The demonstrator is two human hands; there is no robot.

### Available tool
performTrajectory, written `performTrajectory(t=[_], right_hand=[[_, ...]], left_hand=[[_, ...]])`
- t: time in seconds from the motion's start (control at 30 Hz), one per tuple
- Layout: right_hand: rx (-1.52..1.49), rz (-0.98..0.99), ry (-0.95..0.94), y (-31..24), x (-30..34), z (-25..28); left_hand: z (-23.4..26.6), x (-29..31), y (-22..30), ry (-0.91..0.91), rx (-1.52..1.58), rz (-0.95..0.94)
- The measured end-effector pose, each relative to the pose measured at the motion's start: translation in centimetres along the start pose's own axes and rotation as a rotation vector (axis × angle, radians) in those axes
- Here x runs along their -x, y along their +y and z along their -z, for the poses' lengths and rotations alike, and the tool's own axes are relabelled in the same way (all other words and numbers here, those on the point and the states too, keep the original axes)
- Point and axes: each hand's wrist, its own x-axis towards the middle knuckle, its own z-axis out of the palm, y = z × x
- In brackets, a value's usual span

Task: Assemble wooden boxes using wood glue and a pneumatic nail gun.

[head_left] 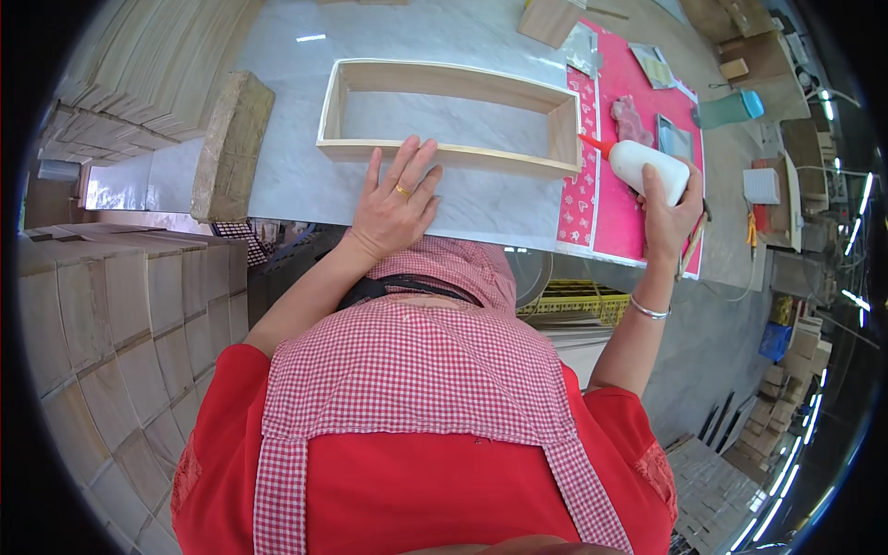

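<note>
On the grey-white tabletop lies a long rectangular wooden frame (462, 157), with the table surface showing through its middle. My left hand (398, 199) rests against the frame's near side, fingers stretched out and a ring on one finger. In my right hand (673, 213) is a white squeeze bottle (645, 169) with a red nozzle, tilted so that its tip points left at the frame's right end. Whether the tip touches the wood I cannot tell.
A wooden block (233, 146) stands at the table's left edge, with stacked boards (157, 65) beyond. Wooden boxes (139, 324) are piled at my left. A pink sheet (622, 55) on the right carries a clear tray (673, 137); a teal cup (731, 108) lies past it.
</note>
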Motion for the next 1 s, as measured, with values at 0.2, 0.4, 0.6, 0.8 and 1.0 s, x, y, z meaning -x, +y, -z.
performTrajectory(t=[0.2, 0.4, 0.6, 0.8, 1.0], right_hand=[[0.139, 0.043, -0.001, -1.1, 1.7, 2.2], [-0.037, -0.125, -0.032, 0.9, 2.5, 2.1], [-0.418, -0.205, 0.094, -3.3, 4.4, -1.9], [-0.599, -0.228, -0.134, -8.0, 5.8, -9.8], [-0.572, -0.141, -0.311, -11.4, 6.7, -15.0]], left_hand=[[-0.1, -0.5, -0.1, 0.005, 0.024, -0.033], [-0.1, 0.2, 0.0, 0.025, 0.02, -0.036], [-0.3, -0.6, 0.2, 0.027, 0.038, -0.078], [0.7, 0.8, 0.4, -0.006, 0.048, -0.042], [-1.4, 1.4, 0.0, -0.006, 0.156, -0.056]])
